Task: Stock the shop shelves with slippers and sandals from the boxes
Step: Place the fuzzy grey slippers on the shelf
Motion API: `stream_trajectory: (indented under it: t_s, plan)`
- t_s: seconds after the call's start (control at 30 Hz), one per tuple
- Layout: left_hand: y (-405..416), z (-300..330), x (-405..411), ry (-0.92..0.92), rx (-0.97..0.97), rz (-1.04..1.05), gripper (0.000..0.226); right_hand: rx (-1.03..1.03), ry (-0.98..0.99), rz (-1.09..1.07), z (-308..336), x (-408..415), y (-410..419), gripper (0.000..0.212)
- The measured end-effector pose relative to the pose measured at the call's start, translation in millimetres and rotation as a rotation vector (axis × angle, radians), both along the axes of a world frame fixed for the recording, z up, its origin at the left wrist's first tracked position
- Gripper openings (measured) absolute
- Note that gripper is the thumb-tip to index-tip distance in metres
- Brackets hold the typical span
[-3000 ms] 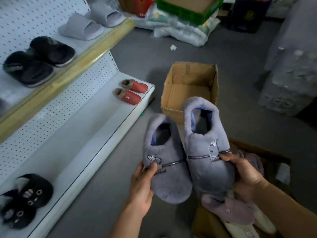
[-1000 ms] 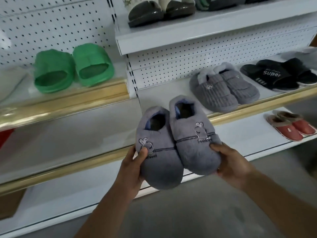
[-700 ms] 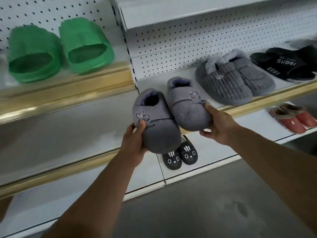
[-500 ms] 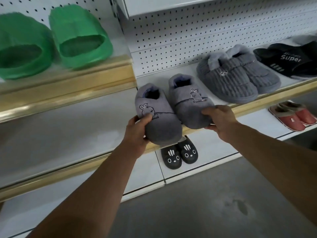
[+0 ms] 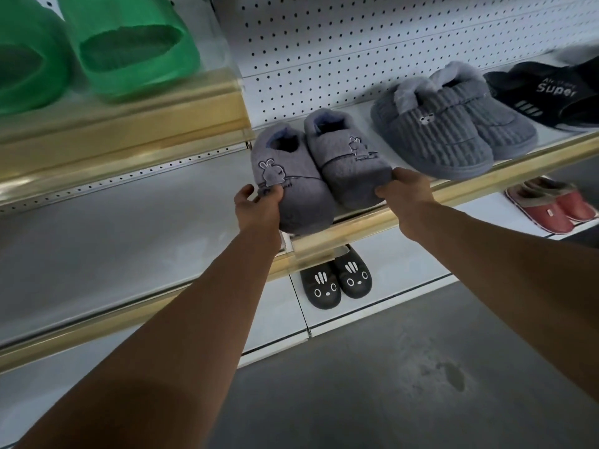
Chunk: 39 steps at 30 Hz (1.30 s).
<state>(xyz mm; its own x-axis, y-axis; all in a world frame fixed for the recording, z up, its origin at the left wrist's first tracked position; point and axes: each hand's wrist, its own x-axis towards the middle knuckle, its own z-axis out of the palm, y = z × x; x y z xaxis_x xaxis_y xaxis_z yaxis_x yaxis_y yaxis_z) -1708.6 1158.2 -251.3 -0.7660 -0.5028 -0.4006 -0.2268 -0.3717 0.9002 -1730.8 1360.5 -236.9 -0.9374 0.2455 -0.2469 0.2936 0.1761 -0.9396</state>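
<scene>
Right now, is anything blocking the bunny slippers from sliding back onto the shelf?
Nothing visible. The shelf behind the bunny slippers is bare up to the pegboard; the ribbed grey pair sits off to the right.

I saw a white metal shelf with a gold front rail [image 5: 453, 192] carrying a pair of plush grey-lilac bunny slippers [image 5: 321, 166] beside ribbed grey fleece-lined slippers [image 5: 450, 124] and black "Super" slide sandals [image 5: 547, 92]. On the neighbouring gold-edged shelf [image 5: 129, 131] sat chunky green foam slides [image 5: 129, 43]. The lower white shelf [image 5: 389, 264] bore black bunny-face slippers [image 5: 337, 281] and red slippers with fleece lining [image 5: 551, 205], above the grey concrete floor [image 5: 389, 384].
</scene>
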Motion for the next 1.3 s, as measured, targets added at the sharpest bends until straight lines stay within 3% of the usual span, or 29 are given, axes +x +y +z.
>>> stream_trajectory:
  t_s: [0.17,0.27,0.33,0.43,0.53,0.7,0.9,1.13,1.3]
  plan:
    - [10,-7,-10,-0.078,-0.178,-0.044,0.043,0.031,-0.009,0.069,10,20,4,0.035]
    - [12,-11,-5,-0.116,-0.253,-0.025,0.049,-0.020,-0.008,-0.004,4,35,13,0.049]
    - [16,-7,6,-0.154,-0.445,0.054,0.054,-0.077,0.019,-0.044,-4,45,23,0.049]
    - [37,-1,39,0.036,-0.637,0.137,0.041,-0.104,0.038,-0.084,-16,66,43,0.038]
    - [76,1,82,0.168,-0.416,-0.040,0.024,-0.176,0.023,-0.090,-21,94,67,0.025]
    - [149,-2,133,-0.201,0.007,-0.420,0.012,-0.218,-0.041,-0.106,-37,145,133,0.023]
    - [269,-31,169,-0.286,0.044,-0.535,0.018,-0.264,-0.068,-0.179,-55,216,261,0.018]
    - [491,-74,236,-0.420,0.061,-0.770,0.007,-0.286,-0.172,-0.379,-99,321,457,0.014]
    - [636,-109,290,-0.510,0.081,-0.904,0.007,-0.351,-0.256,-0.540,-150,401,585,0.023]
